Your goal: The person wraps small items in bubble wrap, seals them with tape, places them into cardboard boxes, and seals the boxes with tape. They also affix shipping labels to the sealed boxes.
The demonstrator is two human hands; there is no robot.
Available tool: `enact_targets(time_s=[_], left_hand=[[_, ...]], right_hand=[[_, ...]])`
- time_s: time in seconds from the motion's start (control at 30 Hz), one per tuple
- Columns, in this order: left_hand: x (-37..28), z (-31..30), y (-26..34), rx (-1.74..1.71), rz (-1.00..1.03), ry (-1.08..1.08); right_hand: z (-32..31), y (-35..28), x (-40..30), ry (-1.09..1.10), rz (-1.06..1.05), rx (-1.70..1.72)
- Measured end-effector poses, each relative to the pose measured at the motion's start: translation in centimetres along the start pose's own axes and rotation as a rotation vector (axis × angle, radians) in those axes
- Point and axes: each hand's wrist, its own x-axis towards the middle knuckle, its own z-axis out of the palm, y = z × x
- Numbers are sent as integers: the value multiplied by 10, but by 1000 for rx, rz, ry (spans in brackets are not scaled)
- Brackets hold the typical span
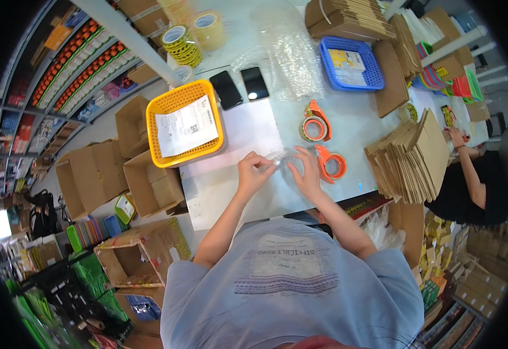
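A small piece of clear plastic wrap (278, 158) is held above the white worktable (254, 198). My left hand (254, 173) pinches its left end between thumb and fingertips. At its other end, the thumb and fingers of my right hand (307, 176) are spread around the plastic; whether they grip it cannot be told. What the wrap contains is too small to make out. Just right of my right hand lies an orange tape dispenser (327, 162) with a roll in it. A second orange tape dispenser (319, 120) rests farther back.
A yellow basket (152, 144) holding printed papers stands left, beside two phones (226, 89). Tape rolls (179, 46), bubble wrap (291, 52) and a blue basket (352, 85) lie behind. Flattened cardboard boxes (411, 159) are stacked right, near another person's arm (471, 174).
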Motion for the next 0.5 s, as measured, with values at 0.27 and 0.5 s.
enact_targets(time_s=[0.27,0.5], left_hand=[[-14,29,-30,-418,300,-94],[-15,36,-33,-335,442,34]], right_hand=[[-36,97,-89,-162,149,-852],[-93,-3,-7,-83,365,-242]])
